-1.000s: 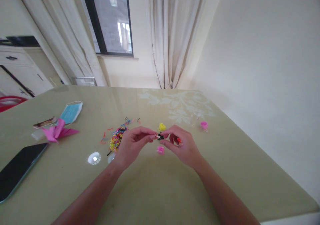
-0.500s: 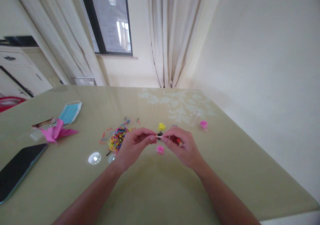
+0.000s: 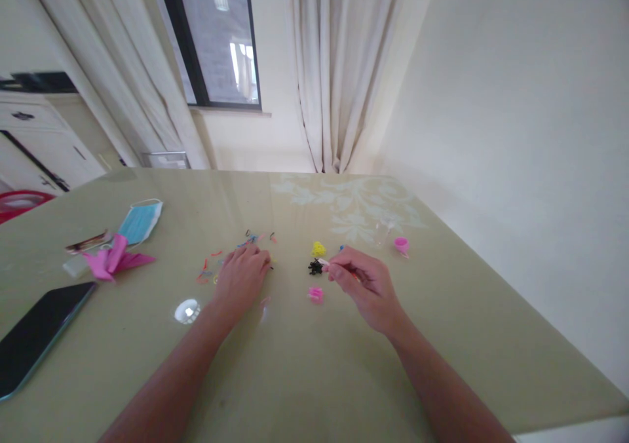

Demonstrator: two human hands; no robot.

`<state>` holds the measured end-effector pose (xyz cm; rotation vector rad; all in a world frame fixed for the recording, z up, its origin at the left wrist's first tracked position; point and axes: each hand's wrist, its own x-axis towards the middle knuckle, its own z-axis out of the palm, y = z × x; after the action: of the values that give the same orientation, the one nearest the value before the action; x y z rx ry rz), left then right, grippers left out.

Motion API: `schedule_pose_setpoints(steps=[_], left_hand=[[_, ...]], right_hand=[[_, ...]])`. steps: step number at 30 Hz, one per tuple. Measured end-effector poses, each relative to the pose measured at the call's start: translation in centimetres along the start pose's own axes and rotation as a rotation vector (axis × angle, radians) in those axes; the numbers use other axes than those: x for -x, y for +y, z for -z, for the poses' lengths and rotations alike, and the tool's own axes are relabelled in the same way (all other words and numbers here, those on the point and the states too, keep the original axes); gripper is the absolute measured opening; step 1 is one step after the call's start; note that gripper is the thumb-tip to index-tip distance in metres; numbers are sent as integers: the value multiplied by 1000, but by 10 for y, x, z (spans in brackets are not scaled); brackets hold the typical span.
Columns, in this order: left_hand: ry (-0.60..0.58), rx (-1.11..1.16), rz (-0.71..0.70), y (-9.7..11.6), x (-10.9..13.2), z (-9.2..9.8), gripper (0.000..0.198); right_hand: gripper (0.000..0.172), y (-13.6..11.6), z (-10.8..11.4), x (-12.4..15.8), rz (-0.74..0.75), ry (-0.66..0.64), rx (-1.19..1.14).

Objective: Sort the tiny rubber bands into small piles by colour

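My left hand [image 3: 243,276] lies palm down, fingers lowered over the pile of mixed coloured rubber bands, covering most of it. Loose red bands [image 3: 202,274] and blue and black bands [image 3: 250,238] show around it. My right hand [image 3: 366,289] pinches a small pale pinkish strip [image 3: 322,262] between thumb and forefinger; its exact kind is too small to tell. Just left of those fingertips is a little heap of black bands [image 3: 315,267]. A yellow heap [image 3: 319,249] sits beyond it and a pink heap [image 3: 315,295] nearer me. Orange and blue bits are partly hidden by the right hand.
On the left lie a phone [image 3: 42,331], a pink folded paper bird [image 3: 115,259] and a blue face mask [image 3: 141,223]. A clear dome [image 3: 187,311] is left of my left forearm. A small pink cup [image 3: 401,246] stands right, by a clear container [image 3: 384,231].
My left hand has let go of the pale strip and moved left onto the mixed bands. My right hand keeps the strip and has shifted slightly right.
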<state>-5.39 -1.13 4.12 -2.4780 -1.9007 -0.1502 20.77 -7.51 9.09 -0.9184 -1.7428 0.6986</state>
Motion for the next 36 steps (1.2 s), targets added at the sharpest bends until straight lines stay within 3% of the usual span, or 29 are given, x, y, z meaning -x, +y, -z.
schedule_pose_setpoints(steps=[3, 8, 14, 20, 28, 36], left_hand=[[11, 3, 0, 2, -1, 1, 26], [100, 38, -15, 0, -1, -3, 31], [159, 182, 7, -2, -4, -2, 25], [156, 372, 46, -1, -4, 4, 22], [181, 447, 63, -1, -2, 7, 19], [221, 678, -20, 0, -5, 8, 21]], right_hand=[[20, 10, 6, -2, 69, -108, 272], [18, 32, 7, -3, 97, -403, 818], [22, 40, -2, -3, 32, -598, 921], [17, 38, 5, -4, -5, -594, 840], [19, 40, 6, -3, -2, -543, 883], [18, 39, 1, -2, 12, -452, 843]])
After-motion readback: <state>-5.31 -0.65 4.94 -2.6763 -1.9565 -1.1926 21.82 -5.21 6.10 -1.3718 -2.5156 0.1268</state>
